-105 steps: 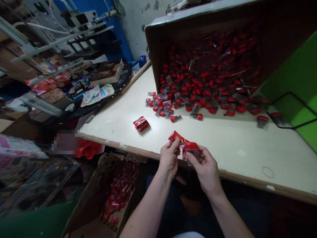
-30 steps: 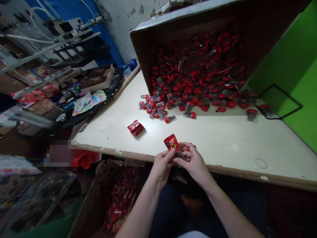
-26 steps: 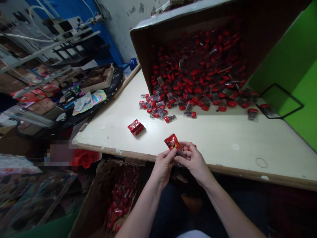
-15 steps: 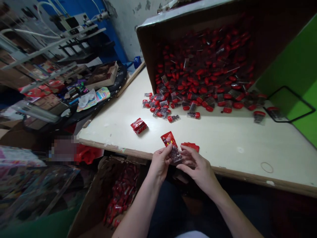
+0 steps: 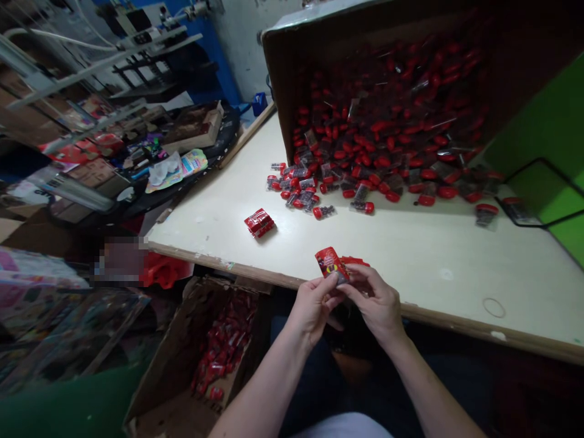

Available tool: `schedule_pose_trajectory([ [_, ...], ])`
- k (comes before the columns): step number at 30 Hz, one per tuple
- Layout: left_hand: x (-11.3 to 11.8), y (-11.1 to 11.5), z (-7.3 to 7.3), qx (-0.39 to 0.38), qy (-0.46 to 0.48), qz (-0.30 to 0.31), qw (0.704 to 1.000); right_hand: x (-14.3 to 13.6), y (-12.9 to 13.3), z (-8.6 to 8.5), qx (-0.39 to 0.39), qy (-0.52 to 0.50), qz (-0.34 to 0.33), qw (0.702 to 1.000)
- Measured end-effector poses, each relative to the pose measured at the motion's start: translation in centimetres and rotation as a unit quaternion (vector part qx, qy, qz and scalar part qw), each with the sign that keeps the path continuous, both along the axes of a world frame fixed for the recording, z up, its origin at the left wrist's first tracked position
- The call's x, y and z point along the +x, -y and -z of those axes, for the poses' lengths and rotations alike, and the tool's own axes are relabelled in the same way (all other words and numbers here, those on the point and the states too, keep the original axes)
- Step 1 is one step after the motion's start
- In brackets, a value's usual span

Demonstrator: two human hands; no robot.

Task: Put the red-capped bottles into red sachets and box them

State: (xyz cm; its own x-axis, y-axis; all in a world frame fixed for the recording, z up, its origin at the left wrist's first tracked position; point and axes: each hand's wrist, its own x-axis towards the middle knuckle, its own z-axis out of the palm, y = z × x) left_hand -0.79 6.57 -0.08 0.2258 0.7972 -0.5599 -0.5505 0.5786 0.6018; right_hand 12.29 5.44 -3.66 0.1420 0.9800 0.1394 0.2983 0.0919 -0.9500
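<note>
Above the table's front edge, a small red printed card (image 5: 327,260) with a yellow patch is pinched between both hands. My left hand (image 5: 316,306) has its thumb on the card's lower front. My right hand (image 5: 375,299) grips the lower right side with thumb and fingers. The clear packet of dark beads under the card is mostly covered by the fingers. Just behind my right hand lie more red cards (image 5: 358,260), partly hidden. To the left on the table sits a small stack of red packets (image 5: 260,224).
A large cardboard box (image 5: 279,91) lies on its side, spilling many red-capped clear packets (image 5: 360,149) onto the white table (image 5: 410,255). Below the table's edge stands an open carton (image 5: 159,371) holding red packets. A rubber band (image 5: 494,307) lies right; machinery (image 5: 137,67) stands left.
My right hand has closed onto the packet, which was mainly in my left hand. The card now covers most of the beads, and the view has shifted slightly.
</note>
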Motion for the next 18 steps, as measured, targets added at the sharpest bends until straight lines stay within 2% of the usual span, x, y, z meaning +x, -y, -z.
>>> schedule_pose_trajectory([
  [5, 0.1, 0.6, 0.2, -0.012, 0.000, 0.008, 1.000, 0.6, -0.2, -0.3, 0.047, 0.053, -0.026, 0.997],
  [10, 0.4, 0.5, 0.1, -0.014, -0.004, -0.005, 1.000, 0.3, 0.2, -0.2, 0.050, 0.053, -0.020, 0.997],
  [13, -0.3, 0.3, -0.2, -0.004, -0.005, -0.024, 1.000, 0.2, 0.0, -0.2, 0.054, 0.044, -0.043, 0.997],
  [16, -2.0, 0.1, -0.4, -0.016, -0.043, -0.031, 0.999, 1.0, -1.7, -0.4, 0.055, 0.051, -0.070, 0.995],
  [18, -3.1, -0.1, -0.5, -0.024, -0.072, -0.031, 0.997, 2.2, -3.9, -0.8, 0.046, 0.057, -0.051, 0.996],
])
